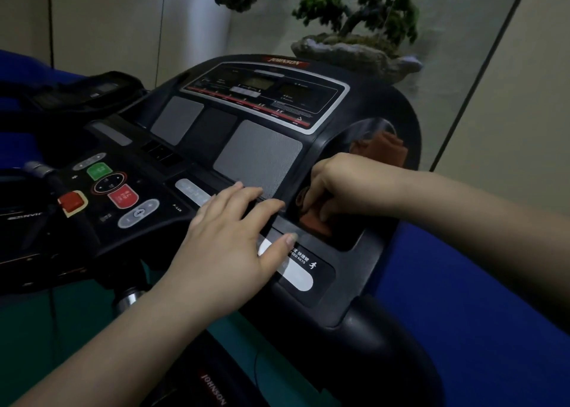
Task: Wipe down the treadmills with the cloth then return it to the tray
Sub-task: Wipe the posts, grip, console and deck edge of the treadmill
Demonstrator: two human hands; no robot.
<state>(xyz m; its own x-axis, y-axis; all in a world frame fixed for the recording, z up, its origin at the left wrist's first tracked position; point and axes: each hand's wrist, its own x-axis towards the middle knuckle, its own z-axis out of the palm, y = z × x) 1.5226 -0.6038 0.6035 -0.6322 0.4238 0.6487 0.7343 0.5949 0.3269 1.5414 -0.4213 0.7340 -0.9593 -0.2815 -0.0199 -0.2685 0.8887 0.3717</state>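
A black treadmill console (256, 153) fills the middle of the head view. My right hand (348, 184) reaches into the glossy tray recess (348, 237) on the console's right side and pinches an orange-brown cloth (314, 224) there with curled fingers. The recess wall mirrors the cloth higher up. My left hand (234, 237) lies flat on the console next to the recess, fingers straight, thumb on the white speed-key strip (296, 277).
Green and red buttons and a red safety key (72, 203) sit on the console's left. A second machine's console (77, 95) stands at the far left. A bonsai on a rock base (357, 51) stands behind. The right handrail (385, 345) runs toward me.
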